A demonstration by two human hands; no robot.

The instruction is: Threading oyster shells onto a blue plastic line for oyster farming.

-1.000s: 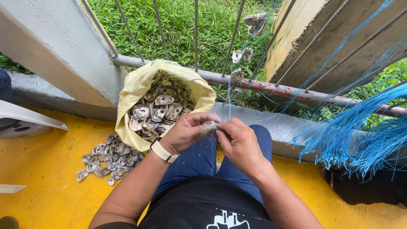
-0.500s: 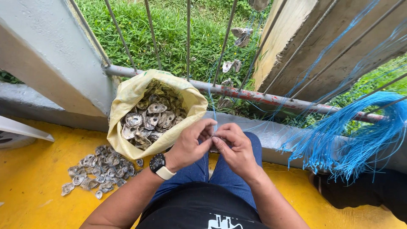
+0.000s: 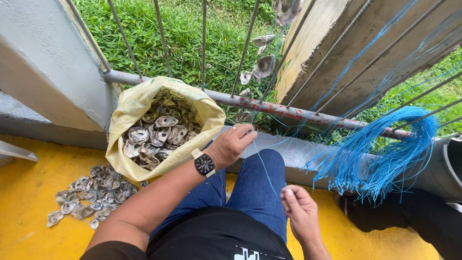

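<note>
My left hand (image 3: 234,143), with a black watch on the wrist, is raised near the rail and pinches a thin blue string (image 3: 263,166). That string runs down to my right hand (image 3: 299,212), closed on its lower end above my lap. From the left hand the line rises toward several oyster shells (image 3: 262,65) strung along it in front of the fence bars. A yellow woven sack (image 3: 129,115) full of oyster shells (image 3: 161,130) stands open just left of my left hand. I sit in blue jeans and a black shirt.
A loose pile of shells (image 3: 84,195) lies on the yellow floor (image 3: 29,226) at left. A thick bundle of blue strings (image 3: 385,154) hangs over the rusty rail (image 3: 284,110) at right. Metal bars, a concrete slab and grass lie beyond.
My hands were together at my lap; now the left has lifted toward the rail and the right has dropped toward my lap, drawing the blue string taut between them.
</note>
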